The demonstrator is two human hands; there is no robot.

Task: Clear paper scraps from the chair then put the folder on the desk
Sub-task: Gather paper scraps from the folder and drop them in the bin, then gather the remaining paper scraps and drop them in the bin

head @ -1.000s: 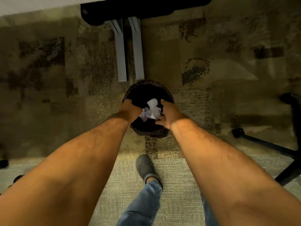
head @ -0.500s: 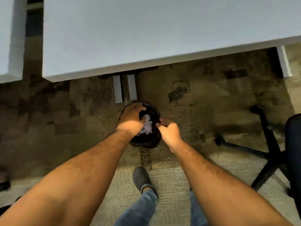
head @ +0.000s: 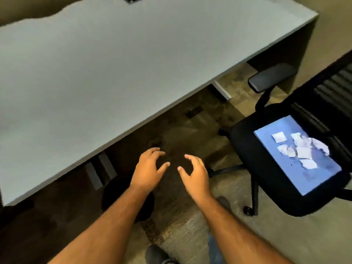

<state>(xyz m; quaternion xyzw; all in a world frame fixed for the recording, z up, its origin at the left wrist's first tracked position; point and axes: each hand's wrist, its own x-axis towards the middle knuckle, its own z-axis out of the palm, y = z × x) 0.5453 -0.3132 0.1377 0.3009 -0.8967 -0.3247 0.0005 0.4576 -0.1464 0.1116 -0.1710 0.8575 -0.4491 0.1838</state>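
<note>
Empty and spread wide, your left hand [head: 147, 168] and right hand [head: 194, 173] hung above the carpet [head: 182, 233], well apart from the paper scraps [head: 301, 147] on the folder [head: 312, 174].

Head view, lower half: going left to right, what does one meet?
Dark bin under the desk → left hand → right hand, both open and empty → chair → blue folder on its seat, paper scraps lying on the folder.
</note>
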